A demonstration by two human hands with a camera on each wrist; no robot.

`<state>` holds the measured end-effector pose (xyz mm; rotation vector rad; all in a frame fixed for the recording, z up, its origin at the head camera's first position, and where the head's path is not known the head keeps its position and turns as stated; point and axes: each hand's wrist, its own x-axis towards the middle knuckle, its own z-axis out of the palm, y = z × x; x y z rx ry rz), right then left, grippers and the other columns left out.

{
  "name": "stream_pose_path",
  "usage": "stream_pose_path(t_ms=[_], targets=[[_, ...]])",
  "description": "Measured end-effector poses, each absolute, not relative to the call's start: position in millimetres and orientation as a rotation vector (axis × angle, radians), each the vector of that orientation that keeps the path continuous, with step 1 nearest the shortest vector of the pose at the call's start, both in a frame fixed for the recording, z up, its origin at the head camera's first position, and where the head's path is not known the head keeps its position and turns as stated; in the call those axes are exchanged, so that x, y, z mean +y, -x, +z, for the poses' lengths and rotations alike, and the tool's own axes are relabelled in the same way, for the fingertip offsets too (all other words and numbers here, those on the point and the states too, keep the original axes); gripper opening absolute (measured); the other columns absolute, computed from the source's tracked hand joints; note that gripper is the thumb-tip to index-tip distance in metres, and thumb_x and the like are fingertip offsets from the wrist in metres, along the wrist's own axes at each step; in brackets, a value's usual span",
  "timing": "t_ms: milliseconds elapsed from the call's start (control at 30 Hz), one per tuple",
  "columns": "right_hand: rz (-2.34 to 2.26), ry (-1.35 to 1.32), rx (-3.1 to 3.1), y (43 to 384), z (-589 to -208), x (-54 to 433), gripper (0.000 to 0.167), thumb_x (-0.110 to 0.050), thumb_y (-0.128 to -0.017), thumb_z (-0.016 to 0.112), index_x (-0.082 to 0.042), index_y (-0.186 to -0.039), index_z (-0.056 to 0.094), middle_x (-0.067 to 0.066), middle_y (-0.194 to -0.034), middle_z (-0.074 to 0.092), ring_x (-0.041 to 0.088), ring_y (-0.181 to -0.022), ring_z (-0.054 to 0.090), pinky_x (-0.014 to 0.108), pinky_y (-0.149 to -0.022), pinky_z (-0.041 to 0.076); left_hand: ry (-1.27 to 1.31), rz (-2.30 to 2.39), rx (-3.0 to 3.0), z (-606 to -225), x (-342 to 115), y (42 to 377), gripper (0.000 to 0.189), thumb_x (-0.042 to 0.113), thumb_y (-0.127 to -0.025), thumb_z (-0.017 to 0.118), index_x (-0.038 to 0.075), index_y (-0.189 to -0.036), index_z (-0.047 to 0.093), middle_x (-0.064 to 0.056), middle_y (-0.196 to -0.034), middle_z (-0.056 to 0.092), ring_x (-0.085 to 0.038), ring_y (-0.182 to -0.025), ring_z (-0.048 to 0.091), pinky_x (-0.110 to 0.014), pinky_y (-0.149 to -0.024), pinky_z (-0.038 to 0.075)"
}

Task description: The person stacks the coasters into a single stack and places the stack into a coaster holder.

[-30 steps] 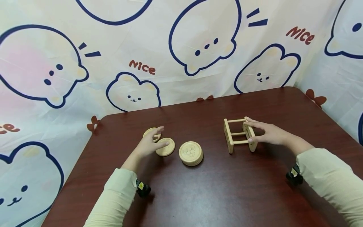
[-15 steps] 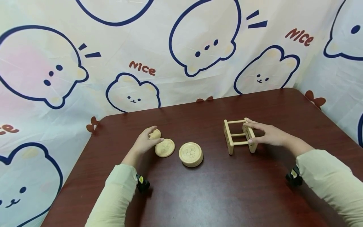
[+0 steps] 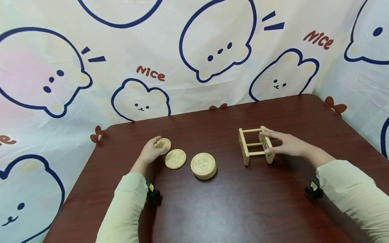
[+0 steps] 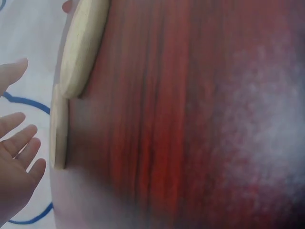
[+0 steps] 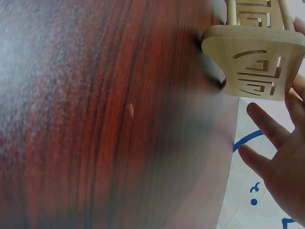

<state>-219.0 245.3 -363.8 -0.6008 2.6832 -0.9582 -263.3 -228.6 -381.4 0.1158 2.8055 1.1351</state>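
Note:
The left hand [image 3: 149,152] reaches over the left edge of the farthest round wooden coaster [image 3: 164,143], thumb and fingers spread around it. Its fingers look loosely extended in the left wrist view, beside that coaster [image 4: 59,129]. A second coaster [image 3: 175,159], with an engraved pattern, lies flat just to the right. Further right is a short stack of coasters [image 3: 203,163], the top one carved with a flower-like design. The right hand [image 3: 287,144] grips the right end panel of a wooden coaster holder [image 3: 244,148], made of two cut-out panels [image 5: 255,64] joined by rods.
Everything stands on a dark reddish-brown table [image 3: 231,206]. Behind it hangs a white cloth [image 3: 188,91] with cartoon bears, meeting the table's back and side edges. Both wrists carry small black cameras [image 3: 314,189] below pale sleeves [image 3: 121,209].
The left hand has drawn back left off the nearer coaster, then closed in around the far one. The right hand and the coaster holder have stayed in place.

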Motion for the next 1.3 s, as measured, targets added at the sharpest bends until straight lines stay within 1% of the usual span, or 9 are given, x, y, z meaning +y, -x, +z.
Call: stream_pose_path(t_ms=[100,200,367,533,700,867,1100,1167,1300], targets=[[-0.961,0.6,2.687,219,-363,245,0.071,-0.038,-0.076,0.062,-0.009,-0.134,0.032,0.008,-0.142,0.012,0.036,-0.125,0.012,0.058,-0.091,0.015,-0.068,1.099,2.804,-382,-230,266,0.071,0.032,-0.077,0.063,0.002,-0.132,0.03,-0.02,-0.133,0.029,-0.034,-0.122,0.021,-0.048,-0.095,0.022],[-0.964,0.609,2.688,218,-362,245,0.072,-0.038,-0.076,0.062,-0.008,-0.134,0.032,0.008,-0.142,0.012,0.035,-0.126,0.012,0.057,-0.092,0.015,-0.037,1.057,2.815,-383,-231,269,0.072,0.033,-0.077,0.063,0.002,-0.132,0.03,-0.021,-0.133,0.029,-0.036,-0.122,0.019,-0.049,-0.095,0.021],[-0.961,0.61,2.687,218,-363,245,0.072,-0.037,-0.076,0.063,-0.008,-0.134,0.032,0.009,-0.142,0.013,0.034,-0.125,0.014,0.055,-0.092,0.017,-0.008,1.03,2.823,-386,-235,274,0.072,0.031,-0.076,0.064,0.001,-0.132,0.03,-0.022,-0.133,0.028,-0.036,-0.121,0.019,-0.048,-0.095,0.022],[-0.967,0.597,2.684,218,-365,245,0.071,-0.041,-0.075,0.063,-0.011,-0.133,0.034,0.009,-0.142,0.013,0.035,-0.125,0.014,0.056,-0.092,0.017,0.019,0.981,2.813,-390,-239,278,0.076,0.033,-0.076,0.064,0.0,-0.134,0.027,-0.022,-0.134,0.025,-0.036,-0.122,0.018,-0.049,-0.094,0.023],[-0.97,0.589,2.677,218,-364,245,0.071,-0.041,-0.075,0.062,-0.01,-0.133,0.034,0.009,-0.142,0.013,0.037,-0.125,0.013,0.058,-0.091,0.017,0.048,0.951,2.776,-391,-240,281,0.081,0.037,-0.075,0.064,0.0,-0.135,0.023,-0.022,-0.136,0.021,-0.037,-0.123,0.015,-0.05,-0.095,0.021],[-0.965,0.576,2.677,218,-361,246,0.071,-0.041,-0.075,0.062,-0.011,-0.133,0.033,0.007,-0.143,0.012,0.036,-0.125,0.013,0.058,-0.091,0.017,0.055,0.885,2.783,-388,-236,285,0.085,0.04,-0.073,0.065,-0.002,-0.134,0.023,-0.023,-0.135,0.023,-0.038,-0.121,0.017,-0.05,-0.094,0.022],[-0.973,0.579,2.668,216,-359,246,0.07,-0.038,-0.077,0.062,-0.01,-0.134,0.032,0.007,-0.143,0.01,0.037,-0.125,0.013,0.059,-0.09,0.016,0.035,0.745,2.817,-385,-232,289,0.089,0.041,-0.07,0.067,-0.005,-0.133,0.024,-0.026,-0.132,0.027,-0.039,-0.119,0.023,-0.047,-0.095,0.024],[-0.971,0.577,2.671,217,-360,246,0.07,-0.038,-0.077,0.062,-0.011,-0.134,0.032,0.007,-0.143,0.01,0.037,-0.125,0.013,0.059,-0.091,0.016,0.035,0.71,2.826,-384,-232,289,0.09,0.041,-0.068,0.068,-0.006,-0.132,0.026,-0.026,-0.131,0.029,-0.037,-0.118,0.026,-0.046,-0.094,0.026],[-0.975,0.6,2.67,216,-361,246,0.071,-0.039,-0.076,0.062,-0.01,-0.134,0.033,0.007,-0.143,0.011,0.036,-0.125,0.013,0.058,-0.091,0.016,0.038,0.642,2.846,-384,-232,286,0.09,0.043,-0.067,0.068,-0.007,-0.131,0.029,-0.026,-0.13,0.03,-0.037,-0.117,0.029,-0.046,-0.094,0.027]])
